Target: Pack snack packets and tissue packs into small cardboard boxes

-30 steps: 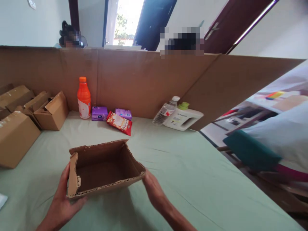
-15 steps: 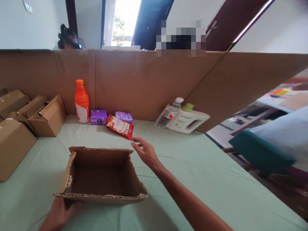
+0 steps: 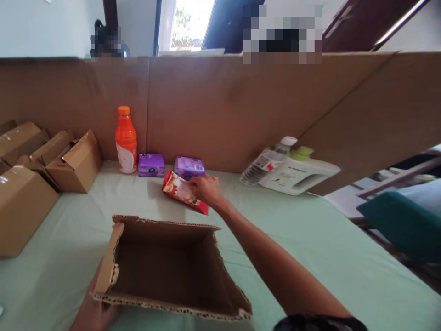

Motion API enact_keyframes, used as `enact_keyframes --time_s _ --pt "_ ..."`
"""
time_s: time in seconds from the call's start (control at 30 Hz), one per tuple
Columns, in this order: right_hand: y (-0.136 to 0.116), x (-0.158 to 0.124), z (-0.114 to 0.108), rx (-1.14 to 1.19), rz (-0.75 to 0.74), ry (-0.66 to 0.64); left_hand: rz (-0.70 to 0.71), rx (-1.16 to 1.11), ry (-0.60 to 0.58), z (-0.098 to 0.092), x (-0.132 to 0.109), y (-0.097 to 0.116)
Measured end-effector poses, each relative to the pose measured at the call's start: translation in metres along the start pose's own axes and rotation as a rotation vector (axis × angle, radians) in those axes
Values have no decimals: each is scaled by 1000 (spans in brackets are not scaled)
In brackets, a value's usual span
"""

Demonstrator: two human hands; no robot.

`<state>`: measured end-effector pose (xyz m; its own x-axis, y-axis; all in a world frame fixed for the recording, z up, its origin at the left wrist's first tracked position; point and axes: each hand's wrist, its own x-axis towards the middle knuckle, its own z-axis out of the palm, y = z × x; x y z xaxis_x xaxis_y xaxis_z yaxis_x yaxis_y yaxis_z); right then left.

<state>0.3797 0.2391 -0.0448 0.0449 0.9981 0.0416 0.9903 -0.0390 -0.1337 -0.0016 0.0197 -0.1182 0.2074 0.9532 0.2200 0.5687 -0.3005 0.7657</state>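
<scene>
Red packet [image 3: 181, 189], a little left of centre in the frame, and the right hand [image 3: 208, 188] is on it, fingers bunched in a narrow pinch towards its right end! Light, I'd judge, slick and crinkly outside, contents perhaps easily crushed: a gentle hold across the middle should beat squeezing hard. Down at lower centre, the open cardboard box [image 3: 172, 309] looks light and fairly stiff, best held by its side walls; the left hand [image 3: 98, 308], partly hidden, clasps its left side.

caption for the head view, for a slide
Left hand against an open cardboard box, right hand gripping a red packet.
</scene>
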Motion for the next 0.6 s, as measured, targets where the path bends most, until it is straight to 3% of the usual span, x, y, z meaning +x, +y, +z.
enact_keyframes --time_s 0.2,0.33,0.4,0.5,0.6 --pt "28 -84 -17 72 -171 -242 -18 -184 -73 0 7 11" --pt "32 -108 -5 222 -207 -301 -4 -332 28 -10 2 28" --pt "30 -111 4 294 -203 -319 70 -343 129 -21 0 51" --pt "28 -115 8 391 -181 -297 290 -226 264 -41 1 95" --pt "34 -126 -9 452 -107 -145 523 6 268 -56 9 135"
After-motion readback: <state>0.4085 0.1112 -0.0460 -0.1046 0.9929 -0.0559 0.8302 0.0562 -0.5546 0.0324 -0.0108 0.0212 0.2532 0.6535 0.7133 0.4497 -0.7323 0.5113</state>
